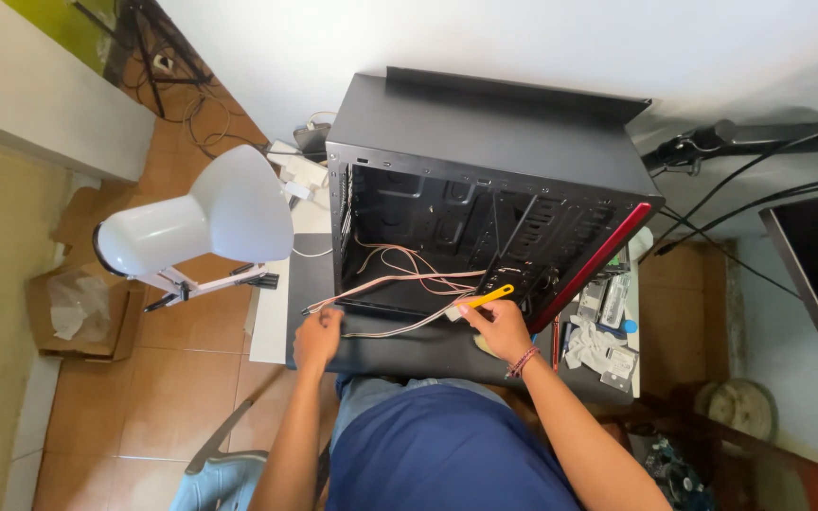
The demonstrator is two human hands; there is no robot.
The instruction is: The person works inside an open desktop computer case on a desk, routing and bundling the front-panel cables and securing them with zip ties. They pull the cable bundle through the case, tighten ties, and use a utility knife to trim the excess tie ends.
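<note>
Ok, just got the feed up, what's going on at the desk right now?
A person is seated at a desk with an open, empty black computer case lying in front of them. The right hand holds a yellow-handled tool at the case's lower edge, next to a bundle of pink and white cables trailing out of it. The left hand rests at the end of those cables on the desk edge. A white desk lamp stands to the left, and small parts lie to the right.

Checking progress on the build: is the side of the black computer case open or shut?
Open. The computer case has no side panel on; its bare interior and loose cables show, with no board fitted.
</note>
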